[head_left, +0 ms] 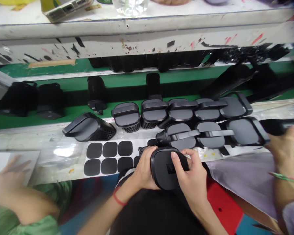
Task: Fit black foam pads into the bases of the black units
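Note:
Over my lap I have a black housing with a rounded-square face turned up toward me. My left hand, with a red band at its wrist, is closed around its left side. On the other side my right hand grips the edge, its thumb pressed flat on the face beside a small darker rectangle. What lies under the housing is hidden. Just beyond my left hand, a sheet carries rows of black rounded-square pads; my hands and the housing cover its right end.
Two rows of similar black housings with handles stand beyond my hands; one housing lies tilted at left. A green conveyor belt carries more, under a white shelf. Co-workers' hands are at left and right.

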Demonstrator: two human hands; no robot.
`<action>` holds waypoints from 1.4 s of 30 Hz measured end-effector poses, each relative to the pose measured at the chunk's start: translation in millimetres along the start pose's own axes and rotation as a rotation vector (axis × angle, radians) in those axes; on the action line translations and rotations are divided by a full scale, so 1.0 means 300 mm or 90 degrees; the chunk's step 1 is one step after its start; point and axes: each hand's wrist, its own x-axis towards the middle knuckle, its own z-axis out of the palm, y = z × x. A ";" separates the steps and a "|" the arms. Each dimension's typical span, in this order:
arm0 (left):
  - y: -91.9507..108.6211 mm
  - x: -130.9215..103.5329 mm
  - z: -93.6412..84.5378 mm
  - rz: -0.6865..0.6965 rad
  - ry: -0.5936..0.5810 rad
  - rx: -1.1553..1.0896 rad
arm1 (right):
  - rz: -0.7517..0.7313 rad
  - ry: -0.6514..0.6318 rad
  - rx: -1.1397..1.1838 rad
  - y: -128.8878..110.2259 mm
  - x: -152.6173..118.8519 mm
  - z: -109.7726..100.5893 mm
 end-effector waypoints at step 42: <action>0.047 0.014 -0.054 -0.165 -0.096 -0.234 | -0.133 0.038 -0.107 -0.006 -0.018 0.005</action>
